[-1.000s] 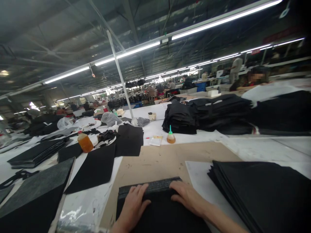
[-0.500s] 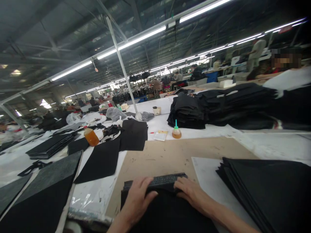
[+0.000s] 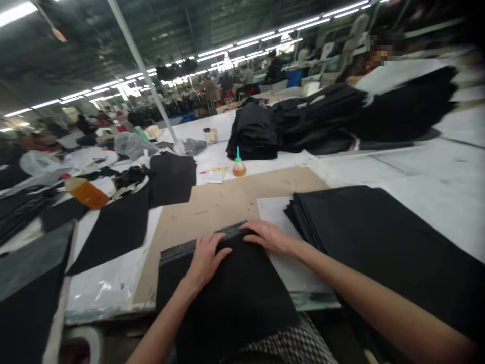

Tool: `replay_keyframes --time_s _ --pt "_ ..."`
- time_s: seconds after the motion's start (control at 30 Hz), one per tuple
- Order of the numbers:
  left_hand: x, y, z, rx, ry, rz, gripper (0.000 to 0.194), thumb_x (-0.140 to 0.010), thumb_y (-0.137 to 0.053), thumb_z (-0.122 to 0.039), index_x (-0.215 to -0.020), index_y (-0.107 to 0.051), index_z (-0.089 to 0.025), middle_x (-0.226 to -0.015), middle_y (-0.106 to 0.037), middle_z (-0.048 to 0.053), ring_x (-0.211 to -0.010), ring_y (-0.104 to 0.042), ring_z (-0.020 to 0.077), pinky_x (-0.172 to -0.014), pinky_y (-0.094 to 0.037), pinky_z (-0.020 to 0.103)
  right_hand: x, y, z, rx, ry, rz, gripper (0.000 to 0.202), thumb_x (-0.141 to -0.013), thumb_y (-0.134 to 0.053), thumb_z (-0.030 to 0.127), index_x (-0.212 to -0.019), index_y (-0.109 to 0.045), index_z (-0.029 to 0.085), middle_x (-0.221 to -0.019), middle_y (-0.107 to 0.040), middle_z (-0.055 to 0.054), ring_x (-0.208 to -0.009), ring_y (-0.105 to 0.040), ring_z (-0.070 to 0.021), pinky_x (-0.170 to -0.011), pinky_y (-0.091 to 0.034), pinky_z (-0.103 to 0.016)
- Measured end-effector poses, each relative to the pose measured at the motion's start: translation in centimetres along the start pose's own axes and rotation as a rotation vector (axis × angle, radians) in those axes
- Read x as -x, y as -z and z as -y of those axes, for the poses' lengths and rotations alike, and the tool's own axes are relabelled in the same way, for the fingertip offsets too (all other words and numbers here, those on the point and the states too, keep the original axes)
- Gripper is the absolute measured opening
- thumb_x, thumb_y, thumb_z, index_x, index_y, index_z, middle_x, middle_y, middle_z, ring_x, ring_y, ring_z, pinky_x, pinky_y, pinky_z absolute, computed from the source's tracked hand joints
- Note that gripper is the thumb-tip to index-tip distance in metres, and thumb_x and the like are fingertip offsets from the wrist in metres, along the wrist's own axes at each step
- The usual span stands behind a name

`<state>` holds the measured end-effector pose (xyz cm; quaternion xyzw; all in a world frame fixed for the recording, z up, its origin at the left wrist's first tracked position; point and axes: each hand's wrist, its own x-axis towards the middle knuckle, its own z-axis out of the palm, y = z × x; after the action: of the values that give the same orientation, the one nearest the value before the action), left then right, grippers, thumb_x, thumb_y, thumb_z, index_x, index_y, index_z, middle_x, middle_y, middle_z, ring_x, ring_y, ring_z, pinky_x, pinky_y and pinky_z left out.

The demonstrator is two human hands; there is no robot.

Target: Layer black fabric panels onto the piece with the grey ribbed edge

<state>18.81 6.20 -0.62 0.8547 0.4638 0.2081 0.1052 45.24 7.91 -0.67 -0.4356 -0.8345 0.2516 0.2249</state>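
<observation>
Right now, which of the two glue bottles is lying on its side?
The larger amber bottle at far left lies tipped over; the small green-capped bottle beyond the cardboard stands upright.

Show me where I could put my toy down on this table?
Bare brown cardboard sheet lies between the small amber glue bottle and both hands. Bare white tabletop stretches right, behind the big stack of black fabric sheets. The left side is crowded with loose black fabric pieces and an orange bottle.

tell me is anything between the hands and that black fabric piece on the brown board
Nothing visible: the left hand and right hand both lie flat on the black fabric piece, near its ribbed top edge.
</observation>
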Motion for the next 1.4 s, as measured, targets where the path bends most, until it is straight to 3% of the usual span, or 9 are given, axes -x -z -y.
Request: replay_keyframes --time_s 0.13,0.27,0.43,0.6,1.0,1.4 --pt "-0.7 -1.1 0.9 0.023 -0.019 -0.007 0.022 -0.099 -0.054 -0.030 -0.119 -0.063 -0.026 -0.116 -0.067 0.004 -0.112 -0.058 0.0207 -0.099 -0.041 0.041 -0.4 0.2 -0.9 0.064 -0.013 -0.017 0.026 -0.101 -0.048 0.031 -0.106 -0.071 0.021 -0.102 -0.064 -0.006 -0.099 -0.060 -0.0193 -0.094 -0.047 -0.033" --pt "-0.9 -1.6 1.5 -0.012 -0.073 -0.029 0.020 -0.099 -0.051 -0.025 -0.112 -0.067 -0.026 -0.106 -0.068 0.003 -0.103 -0.060 0.0191 -0.093 -0.042 0.039 -0.4 -0.5 -1.6 0.064 0.025 -0.060 0.023 -0.099 -0.052 0.028 -0.104 -0.073 0.023 -0.101 -0.066 -0.004 -0.096 -0.061 -0.0176 -0.088 -0.048 -0.029" --pt "-0.9 -1.7 1.8 -0.092 -0.134 -0.050 0.027 -0.100 -0.049 -0.022 -0.122 -0.064 -0.027 -0.103 -0.066 0.004 -0.099 -0.058 0.0193 -0.091 -0.041 0.039 -0.4 -1.0 -2.4 0.071 0.068 -0.103 0.023 -0.098 -0.053 0.025 -0.111 -0.073 0.024 -0.105 -0.066 -0.005 -0.100 -0.060 -0.0176 -0.091 -0.047 -0.030" --pt "-0.8 -1.6 1.8 -0.214 -0.233 -0.040 0.033 -0.099 -0.047 -0.015 -0.121 -0.065 -0.030 -0.101 -0.063 0.004 -0.095 -0.056 0.0192 -0.092 -0.038 0.040 -0.4 -1.1 -2.7 0.189 0.096 -0.080 0.026 -0.101 -0.049 0.028 -0.106 -0.075 0.027 -0.097 -0.065 -0.003 -0.090 -0.058 -0.0168 -0.082 -0.046 -0.029" --pt "-0.8 -0.9 1.1 -0.332 -0.326 -0.027 0.037 -0.097 -0.043 -0.012 -0.123 -0.065 -0.028 -0.100 -0.061 0.006 -0.093 -0.056 0.0205 -0.096 -0.038 0.043 0.1 0.0 -0.6 0.496 0.244 0.010 0.022 -0.101 -0.048 0.023 -0.108 -0.069 0.024 -0.099 -0.061 -0.004 -0.091 -0.050 -0.0186 -0.082 -0.044 -0.031" --pt "-0.5 0.0 0.1 -0.338 -0.302 0.008 0.033 -0.098 -0.045 -0.015 -0.123 -0.062 -0.028 -0.103 -0.060 0.005 -0.099 -0.054 0.0210 -0.097 -0.036 0.043 0.9 0.4 0.7 0.427 0.233 0.020 0.027 -0.101 -0.042 0.023 -0.113 -0.066 0.021 -0.105 -0.063 -0.007 -0.097 -0.054 -0.0208 -0.087 -0.048 -0.035"
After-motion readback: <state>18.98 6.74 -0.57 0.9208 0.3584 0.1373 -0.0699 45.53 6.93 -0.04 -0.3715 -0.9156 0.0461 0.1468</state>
